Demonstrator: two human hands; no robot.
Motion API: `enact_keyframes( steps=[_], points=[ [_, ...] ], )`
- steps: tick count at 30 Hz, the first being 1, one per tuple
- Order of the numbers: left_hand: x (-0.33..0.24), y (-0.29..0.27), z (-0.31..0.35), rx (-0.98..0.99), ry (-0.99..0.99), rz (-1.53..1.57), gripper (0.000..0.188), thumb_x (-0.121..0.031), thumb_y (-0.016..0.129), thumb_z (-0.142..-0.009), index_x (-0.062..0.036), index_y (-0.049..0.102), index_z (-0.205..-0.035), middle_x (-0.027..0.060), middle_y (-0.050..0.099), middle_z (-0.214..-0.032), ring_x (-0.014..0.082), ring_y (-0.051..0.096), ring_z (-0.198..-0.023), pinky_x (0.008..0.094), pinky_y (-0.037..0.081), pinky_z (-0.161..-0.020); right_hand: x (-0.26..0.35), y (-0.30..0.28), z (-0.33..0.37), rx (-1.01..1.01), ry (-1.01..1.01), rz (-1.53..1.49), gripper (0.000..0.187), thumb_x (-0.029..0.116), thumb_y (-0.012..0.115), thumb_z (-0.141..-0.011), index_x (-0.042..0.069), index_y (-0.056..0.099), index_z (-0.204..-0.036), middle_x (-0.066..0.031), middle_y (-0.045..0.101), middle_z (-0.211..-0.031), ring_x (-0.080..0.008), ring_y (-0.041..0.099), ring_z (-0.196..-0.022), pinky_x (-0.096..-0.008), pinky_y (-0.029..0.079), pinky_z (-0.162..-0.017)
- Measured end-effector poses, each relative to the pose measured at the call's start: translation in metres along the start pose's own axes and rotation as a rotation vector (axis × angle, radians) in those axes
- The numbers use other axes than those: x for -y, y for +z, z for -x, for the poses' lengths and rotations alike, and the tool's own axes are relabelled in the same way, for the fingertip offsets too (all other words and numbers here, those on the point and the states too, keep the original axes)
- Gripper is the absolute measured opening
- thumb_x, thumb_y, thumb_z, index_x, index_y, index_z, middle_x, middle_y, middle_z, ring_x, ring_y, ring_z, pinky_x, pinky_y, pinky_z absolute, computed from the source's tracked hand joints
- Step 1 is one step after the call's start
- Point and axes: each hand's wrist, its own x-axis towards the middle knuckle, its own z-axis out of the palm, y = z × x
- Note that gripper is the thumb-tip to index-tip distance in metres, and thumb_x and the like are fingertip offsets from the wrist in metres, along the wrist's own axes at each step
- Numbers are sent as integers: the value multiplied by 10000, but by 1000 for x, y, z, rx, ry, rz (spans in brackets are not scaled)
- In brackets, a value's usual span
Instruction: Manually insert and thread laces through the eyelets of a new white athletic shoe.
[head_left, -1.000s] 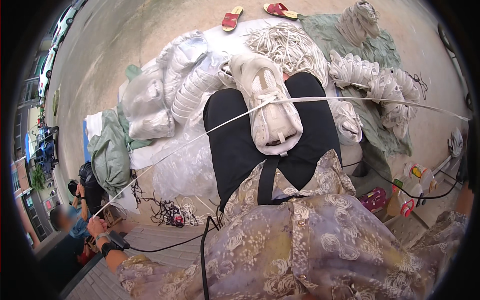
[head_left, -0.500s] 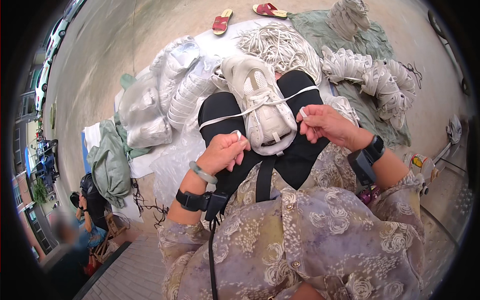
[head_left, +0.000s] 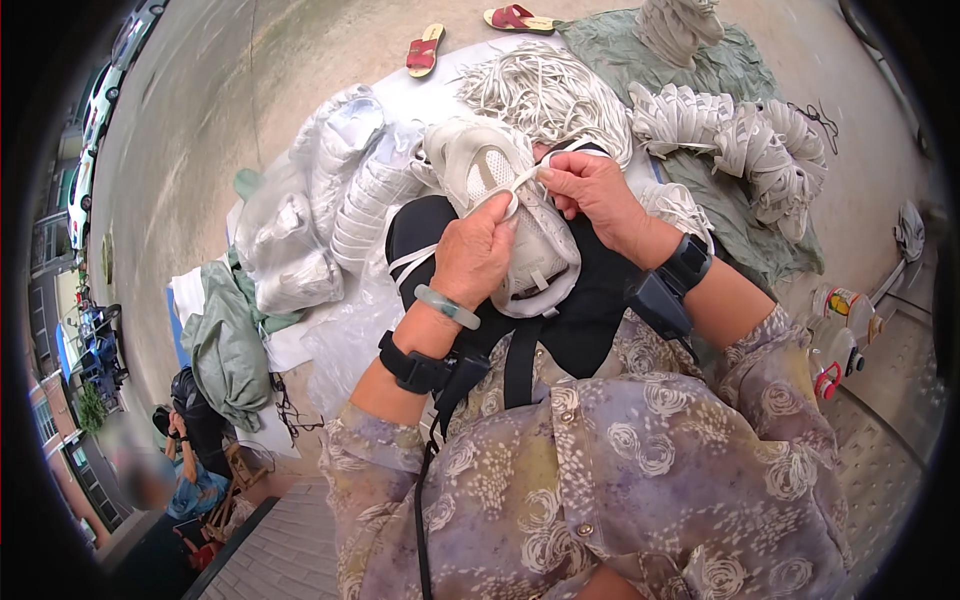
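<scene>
A white and beige sneaker (head_left: 543,252) rests on my black-covered lap, its heel opening toward me. My left hand (head_left: 474,246) is closed over the near left side of the shoe, pinching a flat white shoelace (head_left: 524,181) between thumb and finger. From the right, my right hand (head_left: 603,203) pinches the same lace just above the tongue. The two hands almost meet over the lacing, and the fingers hide part of the eyelets. A loose stretch of lace lies across my left thigh.
A heap of white laces (head_left: 545,92) lies beyond my knees. Plastic-wrapped shoes (head_left: 295,245) are at left, bundled sneakers (head_left: 755,150) at right on green sheeting (head_left: 740,70). Red slippers (head_left: 425,50) sit at the far edge, bottles (head_left: 840,318) at right. Another person (head_left: 193,485) sits lower left.
Both hands have moved from either side of the shoe inward and away from me, meeting over the lacing. The lace ends, earlier pulled apart, now come together there.
</scene>
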Motion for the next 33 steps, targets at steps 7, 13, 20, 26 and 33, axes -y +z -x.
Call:
enact_keyframes(
  steps=[7, 13, 20, 26, 33],
  points=[
    [1, 4, 1, -71, 23, 64, 266, -147, 533, -829, -47, 562, -1073, 209, 620, -903, 388, 599, -860, 402, 476, -711, -11, 0, -1, 22, -131, 132, 108, 137, 636, -841, 37, 612, -809, 29, 566, -682, -36, 512, -574, -175, 411, -498],
    [15, 3, 14, -74, -120, 338, 209, -128, 571, -867, 3, 615, -1025, 75, 610, -685, 109, 548, -605, 252, 441, -577, -15, 4, -2, -25, -413, 517, 109, 111, 636, -828, 19, 579, -842, 1, 551, -673, -64, 532, -613, -231, 426, -544],
    [23, -40, 47, -494, -329, 1016, 141, -149, 603, -879, -17, 639, -913, -58, 484, -605, 10, 365, -486, 171, 286, -432, -17, 12, -2, -122, -830, 816, 186, 184, 665, -766, 34, 565, -718, -90, 558, -647, -243, 543, -584, -334, 434, -558],
    [71, -60, 83, -761, -346, 1543, 116, -185, 548, -911, -70, 546, -924, -24, 442, -560, 52, 294, -385, 217, 250, -407, -3, 3, 9, -66, -483, 862, 229, 249, 688, -767, 55, 585, -701, -64, 540, -630, -217, 543, -565, -323, 420, -519],
    [64, -44, 77, -605, -541, 1505, 106, -156, 551, -903, -52, 564, -923, -7, 480, -583, 61, 370, -426, 216, 297, -416, 8, 22, 17, 293, -1117, 1385, 207, 104, 573, -684, 157, 594, -883, -4, 496, -762, -182, 502, -751, -333, 340, -681]
  ],
)
